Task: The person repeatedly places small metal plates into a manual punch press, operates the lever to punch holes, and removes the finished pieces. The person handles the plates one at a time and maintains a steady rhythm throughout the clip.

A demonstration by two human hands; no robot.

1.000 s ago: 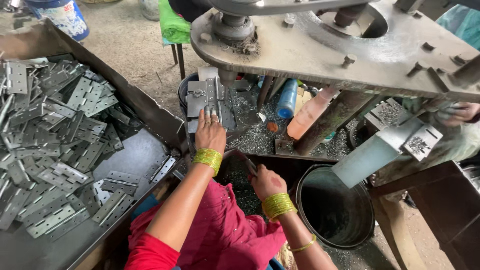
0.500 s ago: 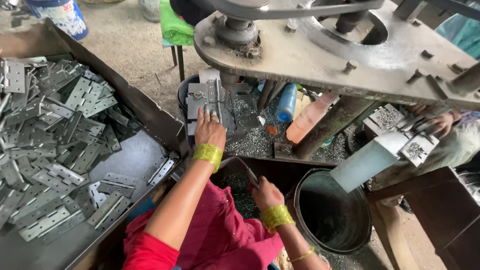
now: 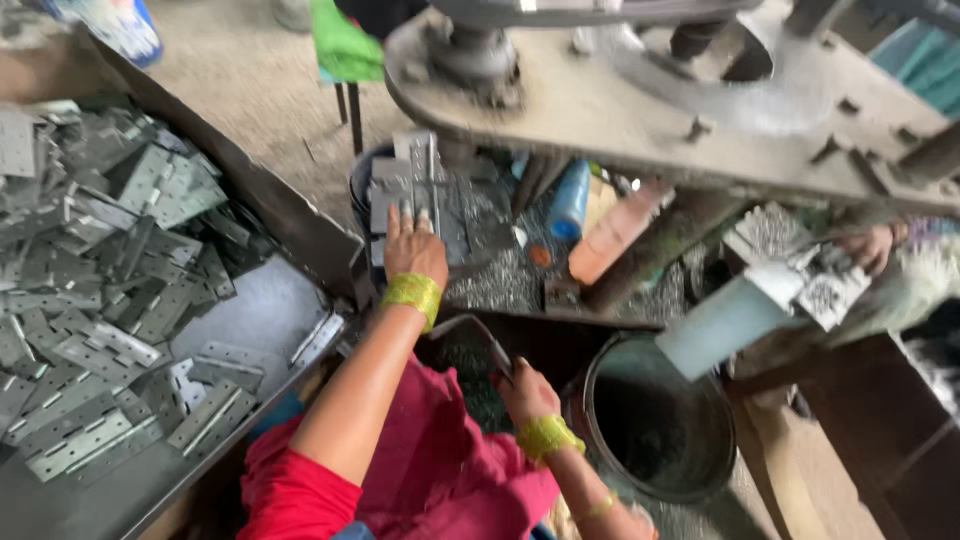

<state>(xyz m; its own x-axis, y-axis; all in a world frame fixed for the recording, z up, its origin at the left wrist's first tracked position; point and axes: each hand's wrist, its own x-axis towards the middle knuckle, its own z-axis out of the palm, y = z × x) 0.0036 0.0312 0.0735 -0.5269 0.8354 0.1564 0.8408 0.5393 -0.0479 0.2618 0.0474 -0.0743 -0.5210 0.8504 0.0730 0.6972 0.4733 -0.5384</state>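
My left hand [image 3: 413, 247] rests palm down on a grey metal hinge plate [image 3: 422, 188] lying on a stack under the big press table [image 3: 640, 110]. A yellow-green bangle circles that wrist. My right hand [image 3: 524, 392], also with a yellow-green bangle, is closed around the lower end of a thin bent metal rod [image 3: 478, 333] just in front of my pink-clad lap. The rod curves up and left toward my left forearm.
A tray [image 3: 255, 310] at the left holds a heap of several grey hinges [image 3: 90, 250]. A black bucket [image 3: 660, 420] stands at the lower right. Another person's hand [image 3: 868, 246] holds perforated plates at the right. Metal scrap covers the floor under the press.
My right hand has dropped lower and toward me while keeping hold of the rod. My left hand stays on the hinge plate. The view has shifted slightly.
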